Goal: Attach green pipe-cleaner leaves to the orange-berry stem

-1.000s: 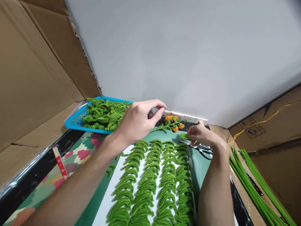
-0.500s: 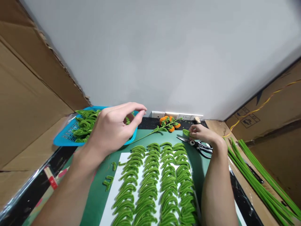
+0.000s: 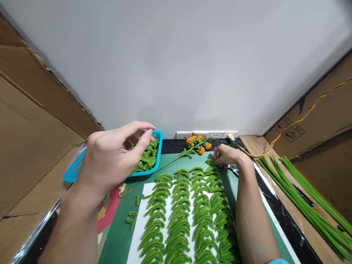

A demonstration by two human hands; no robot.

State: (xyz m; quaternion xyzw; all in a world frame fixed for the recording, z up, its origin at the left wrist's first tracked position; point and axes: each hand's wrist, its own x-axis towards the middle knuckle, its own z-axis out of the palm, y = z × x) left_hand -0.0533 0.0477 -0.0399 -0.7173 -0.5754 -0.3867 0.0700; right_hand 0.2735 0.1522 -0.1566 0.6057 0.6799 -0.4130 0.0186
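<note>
My left hand (image 3: 118,152) hovers over the blue basket (image 3: 159,150), its thumb and forefinger curved close together; whatever lies between them, if anything, cannot be made out. Green fuzzy pieces (image 3: 148,157) fill the basket's right part. My right hand (image 3: 227,156) pinches a green fuzzy leaf (image 3: 210,161) at the top of the rightmost column. Below, curved green leaves (image 3: 178,216) lie in several overlapping columns on a white sheet (image 3: 147,189). The scissors (image 3: 234,169) are mostly hidden behind my right hand and forearm.
An orange flower sprig (image 3: 191,141) lies behind the sheet. Small green scraps (image 3: 132,218) rest on the green mat (image 3: 117,223) at left. Long green stems (image 3: 302,205) lie right. A socket strip (image 3: 214,135) is by the wall, and cardboard (image 3: 35,139) stands at left.
My left hand has moved left and slightly down, uncovering the basket's right part. My right hand has moved left and down, bringing its leaf to the top of the rightmost column. The view has shifted slightly.
</note>
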